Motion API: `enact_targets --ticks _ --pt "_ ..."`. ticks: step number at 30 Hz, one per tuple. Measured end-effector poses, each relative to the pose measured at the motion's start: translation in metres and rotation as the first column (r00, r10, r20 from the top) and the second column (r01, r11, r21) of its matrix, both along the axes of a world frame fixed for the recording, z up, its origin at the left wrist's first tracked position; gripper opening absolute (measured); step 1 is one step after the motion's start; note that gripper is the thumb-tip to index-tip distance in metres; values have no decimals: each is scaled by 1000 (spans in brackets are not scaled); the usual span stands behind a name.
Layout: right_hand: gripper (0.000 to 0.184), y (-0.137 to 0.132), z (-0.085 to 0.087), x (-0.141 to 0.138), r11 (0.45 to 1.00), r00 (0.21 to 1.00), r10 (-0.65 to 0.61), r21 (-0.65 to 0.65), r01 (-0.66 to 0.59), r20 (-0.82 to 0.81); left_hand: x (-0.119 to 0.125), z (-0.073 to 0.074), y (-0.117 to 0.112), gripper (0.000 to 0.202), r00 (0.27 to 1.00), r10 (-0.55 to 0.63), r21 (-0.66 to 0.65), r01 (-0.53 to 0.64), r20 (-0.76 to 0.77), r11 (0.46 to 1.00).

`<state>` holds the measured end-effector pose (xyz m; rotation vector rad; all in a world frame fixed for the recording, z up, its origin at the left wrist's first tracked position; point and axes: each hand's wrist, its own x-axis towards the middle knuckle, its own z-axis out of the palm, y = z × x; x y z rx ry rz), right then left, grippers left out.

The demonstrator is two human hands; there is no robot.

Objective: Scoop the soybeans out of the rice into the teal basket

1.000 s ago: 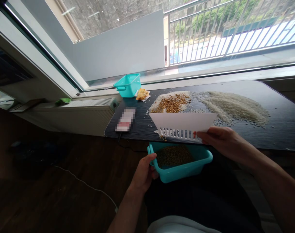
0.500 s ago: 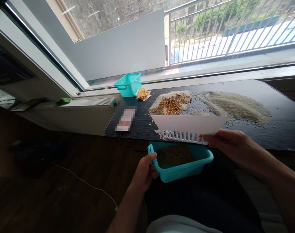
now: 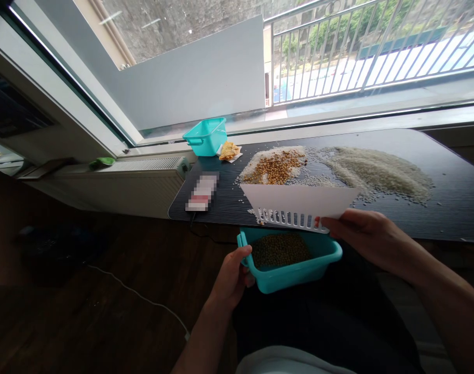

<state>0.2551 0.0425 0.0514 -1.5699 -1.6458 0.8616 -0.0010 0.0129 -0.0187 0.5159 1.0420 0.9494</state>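
Observation:
My left hand (image 3: 232,272) grips the left end of a turquoise plastic basket (image 3: 299,278) just below the table's front edge. Small yellowish-brown beans or grains (image 3: 281,252) lie in it. Between the fingers and thumb of my right hand (image 3: 361,231) is the right end of a white slotted card (image 3: 297,200), its row of slots facing down over the table edge. Behind the card, golden kernels (image 3: 279,166) lie mixed with white grains. To their right spreads a wide heap of pale, rice-like grains (image 3: 380,171). A few white grains sit by the card's left end.
A second turquoise basket (image 3: 206,137) stands at the table's back left corner, beside a yellow crumpled item (image 3: 229,151) on white paper. A blurred-out phone-like device (image 3: 202,192) with a cable lies on the dark table (image 3: 447,208). A radiator (image 3: 143,182) stands to the left under the window.
My right hand and the slotted card have shifted slightly left along the table edge. My left hand and the basket have hardly moved.

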Motion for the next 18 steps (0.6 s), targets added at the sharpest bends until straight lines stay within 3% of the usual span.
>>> enact_targets --ticks 7,13,18 --pt "39 -2 8 -9 993 986 76 -74 -88 -152 1 0 1 39 1000 8 1 -8 -7 1000" --pt "35 -10 -6 -21 997 976 -70 -50 60 -208 1 1 1 40 1000 20 3 -20 -22 1000" --pt "30 -14 -18 -51 997 955 -80 -20 77 -285 -1 -3 -1 39 999 28 21 -28 -35 999"
